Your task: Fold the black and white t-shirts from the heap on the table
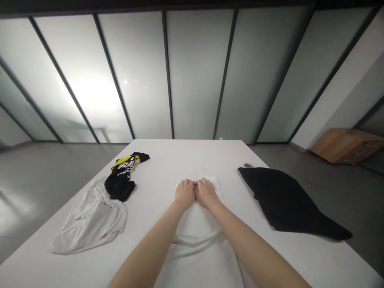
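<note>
White cloth (198,224) lies flat mid-table, running toward the person, far end under both hands. Left hand (184,194) and right hand (206,193) press palm-down on it side by side, touching at the fingers: released, no clench, no pinch. One soft crease crosses the cloth nearer the person. On the table (168,164), left side: crumpled white garment (90,216), just beside a black-and-yellow printed garment (121,176); its white lettering is unreadable, no brand legible. Right side: black cloth (288,200), spread out, well apart from the hands.
</note>
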### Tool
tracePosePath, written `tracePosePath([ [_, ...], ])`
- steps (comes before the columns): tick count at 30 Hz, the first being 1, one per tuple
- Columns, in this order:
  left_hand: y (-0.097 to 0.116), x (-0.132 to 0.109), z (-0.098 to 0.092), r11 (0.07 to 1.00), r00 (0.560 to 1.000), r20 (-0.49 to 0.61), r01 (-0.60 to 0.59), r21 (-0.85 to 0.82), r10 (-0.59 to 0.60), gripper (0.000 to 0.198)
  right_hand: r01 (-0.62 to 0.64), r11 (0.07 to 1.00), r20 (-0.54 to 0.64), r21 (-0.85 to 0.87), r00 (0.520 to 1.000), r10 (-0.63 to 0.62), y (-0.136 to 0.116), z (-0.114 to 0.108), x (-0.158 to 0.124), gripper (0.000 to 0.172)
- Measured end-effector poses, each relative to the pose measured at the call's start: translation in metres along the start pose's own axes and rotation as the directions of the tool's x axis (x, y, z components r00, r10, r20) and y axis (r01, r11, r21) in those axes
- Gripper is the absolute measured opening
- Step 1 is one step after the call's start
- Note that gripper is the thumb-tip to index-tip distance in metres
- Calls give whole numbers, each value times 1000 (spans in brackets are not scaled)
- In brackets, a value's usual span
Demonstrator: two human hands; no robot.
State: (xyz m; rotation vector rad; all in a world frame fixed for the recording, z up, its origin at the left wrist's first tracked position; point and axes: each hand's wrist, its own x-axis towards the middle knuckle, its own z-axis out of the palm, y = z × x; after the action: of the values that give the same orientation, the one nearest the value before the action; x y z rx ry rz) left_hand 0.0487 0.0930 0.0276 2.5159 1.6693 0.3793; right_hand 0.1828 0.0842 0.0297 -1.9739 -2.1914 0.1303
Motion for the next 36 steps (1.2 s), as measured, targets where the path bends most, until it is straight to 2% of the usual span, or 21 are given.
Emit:
tracePosePath([
  [6,-7,-3,11,1000,999,-39,-23,18,24,48,27,999,-28,33,999,-26,12,9,2,43],
  [11,-24,0,12,988,988,6,151,-7,-151,53,11,1000,-25,28,1000,-10,16,9,-1,48],
  [14,-36,-2,9,981,982,-38,185,-60,-188,47,-117,993,-21,6,993,118,23,9,1,54],
  [17,-45,-4,5,974,976,-59,201,-107,-208,38,-309,951,-73,20,948,310,34,8,4,56],
  [19,-48,-5,2,974,978,-57,195,-119,-203,33,-378,925,-103,40,919,381,42,7,7,54],
  [24,-53,0,-1,973,984,-88,139,-182,-157,23,-357,929,-141,102,919,369,60,6,10,42],
  [27,-56,4,-1,957,977,-83,170,-237,-194,25,-347,929,-153,128,919,364,68,6,10,36],
  [30,-58,7,2,941,964,-45,246,-234,-264,29,-361,925,-168,121,911,378,75,5,9,45],
  [33,-60,9,5,935,967,-31,238,-264,-255,28,-426,897,-150,118,885,440,80,2,7,62],
  [34,-61,9,6,932,970,-33,221,-286,-240,27,-438,888,-124,141,882,455,82,1,7,63],
  [36,-63,10,6,926,976,-38,192,-325,-215,25,-424,876,-62,230,892,448,86,-1,7,52],
])
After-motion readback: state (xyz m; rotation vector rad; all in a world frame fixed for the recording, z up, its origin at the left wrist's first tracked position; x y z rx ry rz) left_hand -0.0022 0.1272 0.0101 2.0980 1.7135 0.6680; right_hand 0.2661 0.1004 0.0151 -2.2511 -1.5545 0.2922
